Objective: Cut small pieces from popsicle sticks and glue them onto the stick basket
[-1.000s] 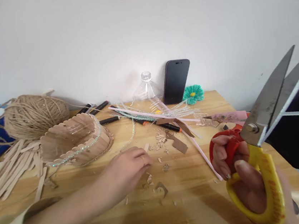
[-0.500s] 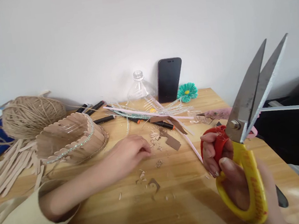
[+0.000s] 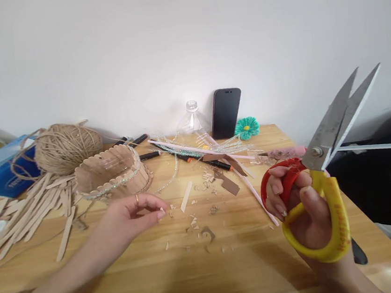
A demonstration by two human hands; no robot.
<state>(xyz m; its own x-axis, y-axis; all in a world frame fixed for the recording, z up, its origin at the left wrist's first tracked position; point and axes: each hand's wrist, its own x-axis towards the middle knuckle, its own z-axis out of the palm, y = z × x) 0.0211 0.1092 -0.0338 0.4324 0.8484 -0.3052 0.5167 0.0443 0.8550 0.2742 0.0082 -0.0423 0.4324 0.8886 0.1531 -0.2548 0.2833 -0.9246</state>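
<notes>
My right hand point(image 3: 311, 204) holds large scissors point(image 3: 326, 150) with one red and one yellow handle, fingers through the loops. The blades point up and to the right, slightly apart. Low over the table, my left hand point(image 3: 133, 217) has thumb and forefinger brought together; whether anything is between the tips I cannot make out. Just right of those fingertips lies a cut piece of craft stick point(image 3: 186, 197), among small wood scraps point(image 3: 193, 222). Behind my left hand stands an oval basket point(image 3: 131, 172) made of craft sticks, with a glittery cord around its rim.
Craft sticks point(image 3: 36, 207) are heaped at left, near a twine ball point(image 3: 68, 147) and a blue packet point(image 3: 15, 174). At the back are a cut clear bottle point(image 3: 192, 121), a phone point(image 3: 227, 113), a teal flower point(image 3: 247, 128), markers and pink strips. The table's right edge slopes away.
My left hand has drawn back leftward, and the stick piece now shows where it was. The view has shifted a little. The scissors stay in my right hand, tilted slightly further right.
</notes>
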